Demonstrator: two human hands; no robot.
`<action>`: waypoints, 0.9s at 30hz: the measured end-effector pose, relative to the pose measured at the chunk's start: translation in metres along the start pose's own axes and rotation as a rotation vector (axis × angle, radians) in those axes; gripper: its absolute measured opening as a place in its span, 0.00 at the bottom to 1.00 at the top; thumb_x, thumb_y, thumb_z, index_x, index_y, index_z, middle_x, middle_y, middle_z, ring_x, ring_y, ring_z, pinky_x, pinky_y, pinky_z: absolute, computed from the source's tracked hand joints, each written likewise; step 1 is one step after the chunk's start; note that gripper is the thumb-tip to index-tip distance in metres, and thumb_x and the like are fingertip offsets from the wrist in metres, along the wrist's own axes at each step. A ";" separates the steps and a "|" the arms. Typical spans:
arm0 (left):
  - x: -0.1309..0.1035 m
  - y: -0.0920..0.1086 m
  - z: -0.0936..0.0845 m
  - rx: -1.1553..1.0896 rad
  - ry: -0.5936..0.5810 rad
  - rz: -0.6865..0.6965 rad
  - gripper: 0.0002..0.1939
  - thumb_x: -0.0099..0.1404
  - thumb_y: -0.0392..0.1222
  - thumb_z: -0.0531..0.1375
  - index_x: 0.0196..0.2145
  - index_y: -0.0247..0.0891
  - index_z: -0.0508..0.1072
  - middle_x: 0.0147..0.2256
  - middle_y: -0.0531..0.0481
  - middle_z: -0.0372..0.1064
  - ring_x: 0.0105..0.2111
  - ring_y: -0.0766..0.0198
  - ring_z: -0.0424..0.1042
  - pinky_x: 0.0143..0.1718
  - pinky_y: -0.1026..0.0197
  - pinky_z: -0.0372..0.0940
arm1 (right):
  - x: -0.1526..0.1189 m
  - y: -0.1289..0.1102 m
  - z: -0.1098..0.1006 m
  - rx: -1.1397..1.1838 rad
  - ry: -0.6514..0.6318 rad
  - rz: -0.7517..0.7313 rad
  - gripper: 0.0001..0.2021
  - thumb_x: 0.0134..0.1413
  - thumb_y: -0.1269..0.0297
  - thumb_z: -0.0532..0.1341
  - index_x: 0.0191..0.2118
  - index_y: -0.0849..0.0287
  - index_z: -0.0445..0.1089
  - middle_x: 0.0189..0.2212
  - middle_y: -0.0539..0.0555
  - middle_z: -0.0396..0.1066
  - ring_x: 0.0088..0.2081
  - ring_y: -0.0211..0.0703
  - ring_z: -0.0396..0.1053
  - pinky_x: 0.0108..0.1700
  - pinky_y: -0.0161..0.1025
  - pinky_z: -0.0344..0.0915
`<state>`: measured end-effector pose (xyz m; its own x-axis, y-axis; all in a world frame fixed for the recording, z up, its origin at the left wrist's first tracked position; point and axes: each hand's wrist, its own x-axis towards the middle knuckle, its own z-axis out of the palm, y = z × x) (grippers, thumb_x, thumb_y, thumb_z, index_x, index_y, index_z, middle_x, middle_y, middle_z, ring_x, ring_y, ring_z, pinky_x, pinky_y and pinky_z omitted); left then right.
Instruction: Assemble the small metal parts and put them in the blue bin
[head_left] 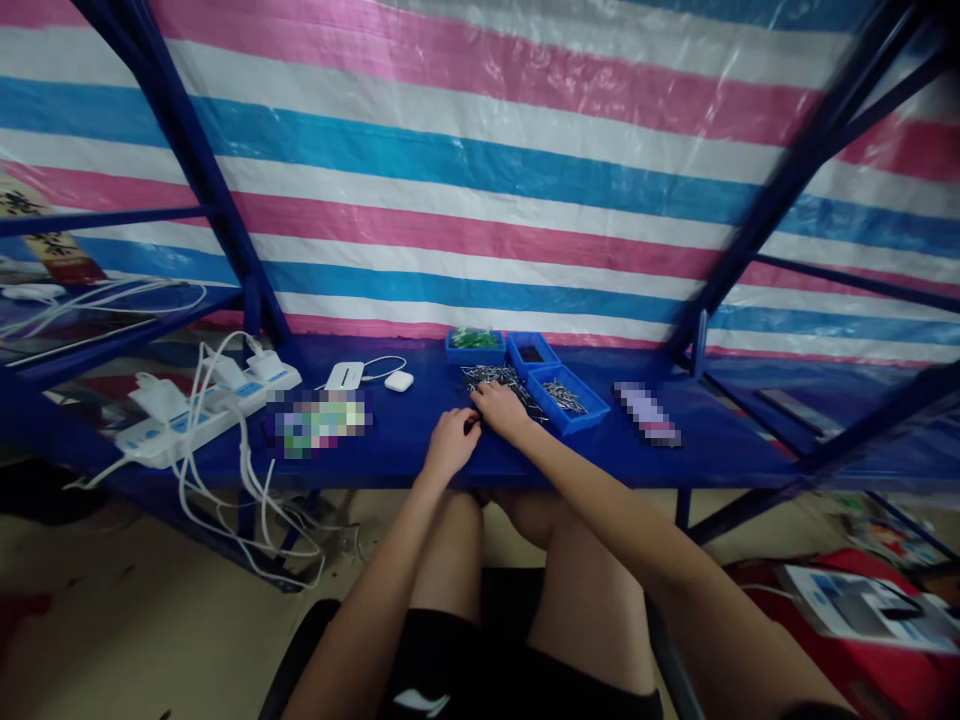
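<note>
A loose pile of small thin black and silver pieces (491, 377) lies on the blue table. My right hand (502, 408) rests at the pile's near edge, its fingers bent and drawn together. Just to its left, my left hand (451, 440) is curled, with thumb and index finger close together near the right fingertips. Whatever either hand pinches is too small and dark to make out. Behind the pile, one blue tray (475, 356) holds green pieces and another (549, 343) holds dark bits. A larger blue tray (592, 411) with silver pin-like pieces stands right of my right hand.
On the left are a white power strip (176, 432) with tangled cables, a white box-shaped device (345, 376), a small white case (399, 381) and a blurred-out flat object (322, 422). A phone-shaped object (647, 413) lies right. Blue metal posts (202, 170) frame the table before a striped sheet (465, 180).
</note>
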<state>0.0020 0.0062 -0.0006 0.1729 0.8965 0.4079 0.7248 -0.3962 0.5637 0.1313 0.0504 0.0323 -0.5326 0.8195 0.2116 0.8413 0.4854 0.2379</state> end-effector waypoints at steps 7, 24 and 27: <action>-0.002 0.002 -0.003 -0.039 0.012 0.004 0.09 0.58 0.37 0.54 0.36 0.38 0.72 0.35 0.46 0.71 0.38 0.59 0.67 0.43 0.57 0.61 | 0.000 0.006 -0.002 0.035 -0.074 0.102 0.15 0.58 0.74 0.47 0.46 0.61 0.66 0.45 0.62 0.64 0.46 0.45 0.63 0.45 0.39 0.63; -0.003 0.002 -0.005 -0.074 -0.028 -0.045 0.11 0.58 0.36 0.54 0.37 0.37 0.72 0.36 0.46 0.72 0.38 0.60 0.68 0.42 0.60 0.61 | -0.002 -0.006 -0.009 0.171 -0.141 0.247 0.15 0.55 0.76 0.47 0.44 0.64 0.67 0.43 0.63 0.67 0.45 0.45 0.66 0.46 0.39 0.61; -0.003 0.001 -0.004 -0.073 -0.026 -0.036 0.11 0.58 0.36 0.54 0.37 0.37 0.72 0.36 0.46 0.72 0.39 0.60 0.68 0.42 0.60 0.61 | -0.007 -0.007 -0.005 0.198 -0.101 0.267 0.15 0.55 0.76 0.48 0.45 0.64 0.66 0.44 0.63 0.66 0.45 0.45 0.65 0.46 0.38 0.60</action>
<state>-0.0002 0.0019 0.0017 0.1659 0.9149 0.3680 0.6803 -0.3763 0.6290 0.1291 0.0399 0.0343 -0.2876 0.9469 0.1438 0.9566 0.2912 -0.0041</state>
